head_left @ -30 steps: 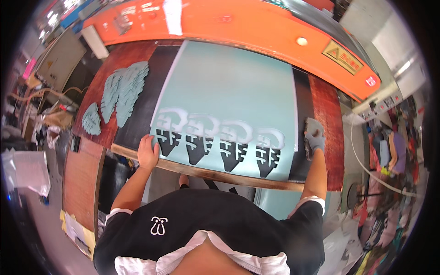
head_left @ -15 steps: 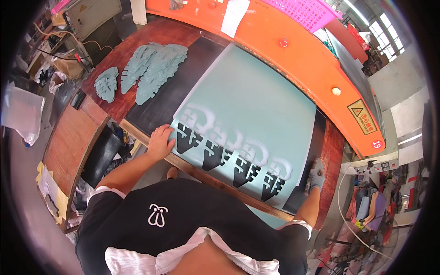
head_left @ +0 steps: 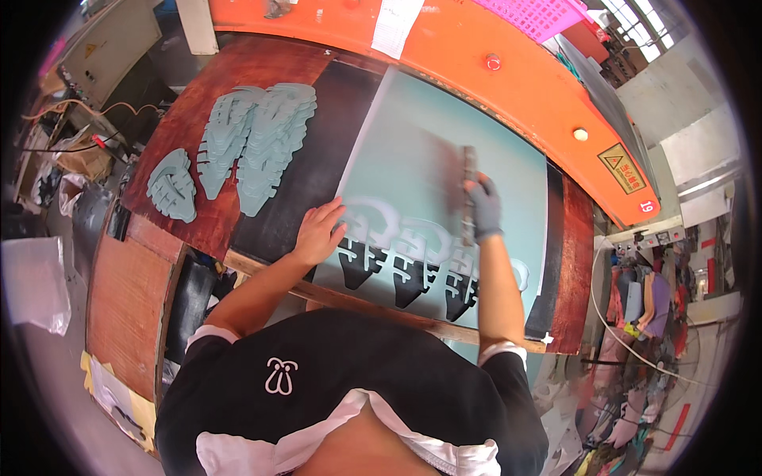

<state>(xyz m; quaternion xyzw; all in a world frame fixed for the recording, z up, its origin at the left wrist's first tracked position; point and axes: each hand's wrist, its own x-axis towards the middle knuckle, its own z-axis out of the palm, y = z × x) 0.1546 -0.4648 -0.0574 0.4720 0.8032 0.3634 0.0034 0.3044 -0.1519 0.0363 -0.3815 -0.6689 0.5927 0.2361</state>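
A pale grey-green sheet point(head_left: 421, 135) lies over a black cutting board point(head_left: 317, 151). Along its near edge runs a row of shaped cut-outs point(head_left: 409, 279), with black showing through. My left hand point(head_left: 320, 232) rests with its fingers extended at the sheet's left edge, holding nothing. In a grey glove, my right hand point(head_left: 485, 208) grips a cutting die point(head_left: 468, 186) above the right half of the sheet. Motion smears the die, so its outline is unclear. My right forearm hides part of the rightmost cut-outs.
Stacks of cut grey-green pieces point(head_left: 274, 147) and a smaller pile point(head_left: 172, 186) lie on the reddish wooden table point(head_left: 178, 119) at left. An orange machine beam point(head_left: 444, 47) spans the far side, with a pink basket point(head_left: 532, 16) on top. Coloured scraps point(head_left: 635, 309) are at right.
My right hand has moved from the table's right end to above the sheet, carrying the die. The left hand stays at the sheet's left edge; the sheet's nearest part now sits differently in view.
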